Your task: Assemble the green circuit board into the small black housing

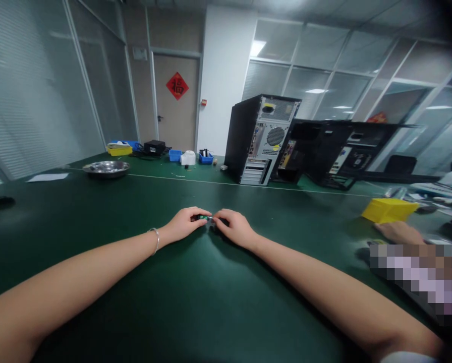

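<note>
Both hands meet over the middle of the green table point(218, 292). Between the thumb and fingers of my left hand point(180, 225) is a small green circuit board point(204, 218), partly covered by the fingers. A thin silvery piece point(210, 218) juts from the board's right end towards my other hand. My right hand point(234, 228) is closed in a pinch at that piece, its fingertips close to the left ones. Whatever sits inside the right fingertips is too small and hidden to name.
A metal bowl point(107, 169) stands at the far left, near white paper point(48, 177). Blue bins point(175, 156) line the back. A computer tower point(262, 141) rises behind my hands. At the right, another person's hand point(400, 233) is beside a yellow box point(389, 209).
</note>
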`<state>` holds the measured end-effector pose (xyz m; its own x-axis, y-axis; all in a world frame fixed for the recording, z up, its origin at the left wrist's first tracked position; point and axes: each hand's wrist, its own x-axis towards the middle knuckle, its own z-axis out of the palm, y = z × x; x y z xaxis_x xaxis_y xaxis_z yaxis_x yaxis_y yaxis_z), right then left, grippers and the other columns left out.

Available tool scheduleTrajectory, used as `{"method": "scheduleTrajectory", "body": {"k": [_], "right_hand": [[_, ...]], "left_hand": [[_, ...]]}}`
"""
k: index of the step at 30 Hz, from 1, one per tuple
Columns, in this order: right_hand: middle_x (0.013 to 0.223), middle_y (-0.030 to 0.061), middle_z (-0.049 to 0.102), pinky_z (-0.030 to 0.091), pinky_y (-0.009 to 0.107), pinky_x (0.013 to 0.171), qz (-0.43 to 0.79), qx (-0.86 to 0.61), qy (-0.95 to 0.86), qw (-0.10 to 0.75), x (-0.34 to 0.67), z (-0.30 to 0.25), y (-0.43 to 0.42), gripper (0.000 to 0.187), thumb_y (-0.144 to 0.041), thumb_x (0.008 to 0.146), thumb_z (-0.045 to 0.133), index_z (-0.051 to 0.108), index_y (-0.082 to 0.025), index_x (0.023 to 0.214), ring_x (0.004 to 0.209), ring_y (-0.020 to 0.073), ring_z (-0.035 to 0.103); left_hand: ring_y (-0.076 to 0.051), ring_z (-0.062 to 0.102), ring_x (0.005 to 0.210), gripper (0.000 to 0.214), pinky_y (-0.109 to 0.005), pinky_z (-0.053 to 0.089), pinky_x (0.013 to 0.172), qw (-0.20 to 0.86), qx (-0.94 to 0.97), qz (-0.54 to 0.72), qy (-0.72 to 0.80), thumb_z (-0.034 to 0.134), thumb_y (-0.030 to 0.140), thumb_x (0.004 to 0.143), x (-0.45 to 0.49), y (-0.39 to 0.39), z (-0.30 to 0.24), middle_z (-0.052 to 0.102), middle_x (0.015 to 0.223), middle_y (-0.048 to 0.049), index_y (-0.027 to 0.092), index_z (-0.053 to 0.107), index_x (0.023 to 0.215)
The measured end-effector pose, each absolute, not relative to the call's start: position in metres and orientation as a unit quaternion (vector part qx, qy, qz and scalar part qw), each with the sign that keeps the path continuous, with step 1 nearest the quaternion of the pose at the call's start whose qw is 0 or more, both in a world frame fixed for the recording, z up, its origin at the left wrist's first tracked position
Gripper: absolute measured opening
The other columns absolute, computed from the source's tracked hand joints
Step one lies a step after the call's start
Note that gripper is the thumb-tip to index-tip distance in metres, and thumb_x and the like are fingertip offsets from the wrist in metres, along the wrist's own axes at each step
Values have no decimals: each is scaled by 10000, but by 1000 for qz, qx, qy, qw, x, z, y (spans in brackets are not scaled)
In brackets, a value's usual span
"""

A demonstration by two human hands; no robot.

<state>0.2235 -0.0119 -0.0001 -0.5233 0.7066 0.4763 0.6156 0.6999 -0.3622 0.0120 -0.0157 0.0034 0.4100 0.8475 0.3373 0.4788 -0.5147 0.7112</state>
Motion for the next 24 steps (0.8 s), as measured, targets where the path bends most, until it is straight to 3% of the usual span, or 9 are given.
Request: {"method": "scheduleTrajectory", "body": {"k": [24], "right_hand": [[860, 52, 688, 470, 280, 791, 78, -358, -872, 324, 225, 0, -12, 184, -217, 948, 532, 702, -185, 887, 834, 169, 625]], "left_hand": [[-218, 633, 861, 311, -344, 483, 802, 319, 776, 361, 407, 670, 285, 798, 10, -14, 5, 732, 1038, -95, 178, 743, 1080]]}}
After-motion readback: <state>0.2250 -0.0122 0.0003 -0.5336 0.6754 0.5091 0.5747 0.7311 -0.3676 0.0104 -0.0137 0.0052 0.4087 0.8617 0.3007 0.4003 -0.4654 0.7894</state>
